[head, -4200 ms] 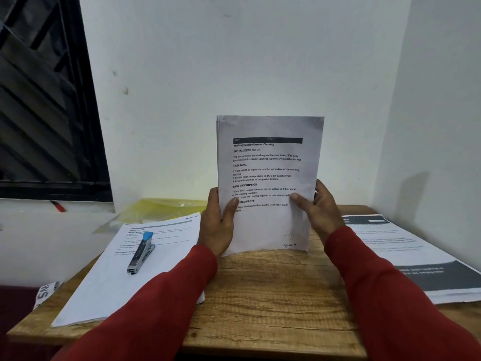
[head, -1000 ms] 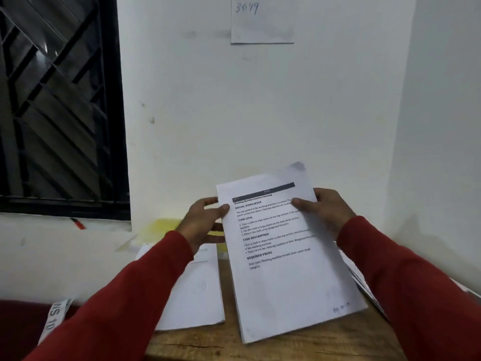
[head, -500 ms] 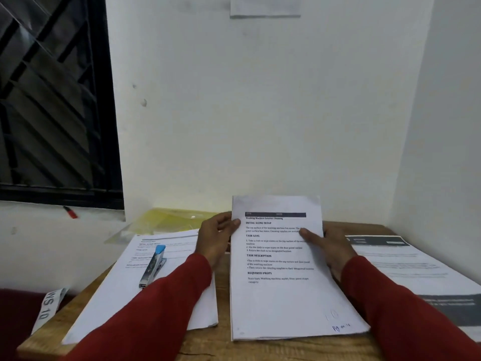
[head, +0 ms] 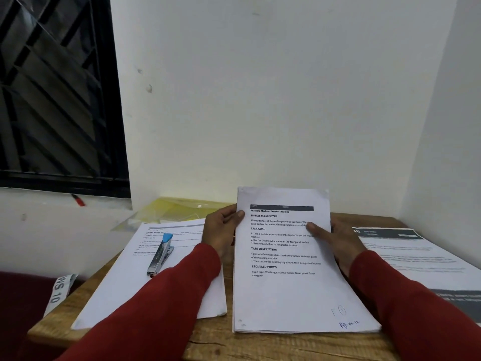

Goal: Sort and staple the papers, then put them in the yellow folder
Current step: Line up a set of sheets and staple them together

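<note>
White walls meet in a corner behind a small wooden desk (head: 260,345), with a dark barred window (head: 57,95) at the far left. On the desk, in the middle, lies a stack of printed papers (head: 291,293) headed "Washing Machine Exterior Cleaning", its near edge resting close to the desk's near edge. A person in red sleeves holds this stack at its far end with both hands. The left hand (head: 221,230) grips the stack's left edge, thumb curled onto the top page. The right hand (head: 335,241) grips the right edge, thumb laid across the printed lines (the other fingers are hidden beneath the paper).

To the left lies a second pile of papers (head: 145,282), and on it rests a silver stapler (head: 160,256) with a blue end, untouched. At the far side, against the wall, sits the yellow folder (head: 182,209), translucent and closed as far as can be told, partly covered by the left pile. A third set of sheets with dark bands (head: 421,259) lies at the right.

The step in hand appears to be squaring the middle stack, ready for stapling. The next move likely calls for one hand to keep the sheets aligned while the other reaches left for the stapler and brings it to a far corner of the stack. The folder comes after that.
</note>
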The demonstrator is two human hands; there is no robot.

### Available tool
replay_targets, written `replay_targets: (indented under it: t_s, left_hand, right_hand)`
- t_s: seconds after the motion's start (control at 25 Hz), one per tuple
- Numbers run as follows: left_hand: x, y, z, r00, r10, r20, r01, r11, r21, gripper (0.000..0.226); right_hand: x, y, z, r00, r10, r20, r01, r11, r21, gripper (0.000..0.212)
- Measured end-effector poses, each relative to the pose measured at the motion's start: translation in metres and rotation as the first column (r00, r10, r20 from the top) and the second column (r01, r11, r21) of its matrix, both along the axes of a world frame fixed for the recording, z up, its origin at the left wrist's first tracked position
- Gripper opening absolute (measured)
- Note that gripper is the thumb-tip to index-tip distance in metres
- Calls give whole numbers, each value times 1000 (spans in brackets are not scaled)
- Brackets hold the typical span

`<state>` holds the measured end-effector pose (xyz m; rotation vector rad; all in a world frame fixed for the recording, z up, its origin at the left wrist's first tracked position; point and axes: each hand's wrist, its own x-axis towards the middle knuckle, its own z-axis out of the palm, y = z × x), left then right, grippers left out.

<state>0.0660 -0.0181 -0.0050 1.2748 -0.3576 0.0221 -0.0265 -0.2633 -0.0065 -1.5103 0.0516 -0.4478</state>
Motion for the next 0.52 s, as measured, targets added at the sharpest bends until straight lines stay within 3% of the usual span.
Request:
replay_targets:
  t_s: [0.08, 0.16, 0.2, 0.28, 0.32, 0.36, 0.4, 0.44, 0.52]
  left_hand:
    - [1, 1, -1, 1000, -6, -7, 6, 1000, 5, 26]
    - [2, 2, -2, 1000, -1, -19, 1, 1000, 12, 27]
    - [3, 2, -2, 1000, 5, -25, -4, 1000, 18, 27]
    - [4, 2, -3, 999, 30, -36, -29, 999, 34, 27]
    - [5, 2, -6, 999, 41, -28, -39, 998, 48, 27]
    - [6, 4, -8, 999, 45, -27, -43, 998, 53, 27]
    - [7, 4, -9, 998, 49, -27, -47, 997, 61, 26]
    - [5, 4, -9, 999, 45, -24, -44, 997, 58, 25]
    - [4, 3, -8, 999, 41, -13, -40, 996, 82, 20]
  right_hand:
    - [-3, 2, 1, 999, 25, -20, -26, 999, -24, 75]
    - [-4, 3, 3, 999, 20, -32, -22, 999, -41, 84]
    - [-3, 5, 6, 999, -34, -31, 34, 999, -25, 78]
    - [-1, 7, 18, 945, -327, 19, 328, 942, -73, 59]
    - [-2, 10, 28, 862, -493, 115, 506, 846, -167, 49]
    - [-3, 19, 40, 801, -543, 251, 597, 756, -269, 41]
    - [-3, 31, 54, 793, -486, 368, 603, 712, -359, 31]
    - [-3, 50, 66, 839, -357, 410, 527, 720, -452, 23]
    - [3, 102, 84, 948, -26, 317, 248, 686, -685, 12]
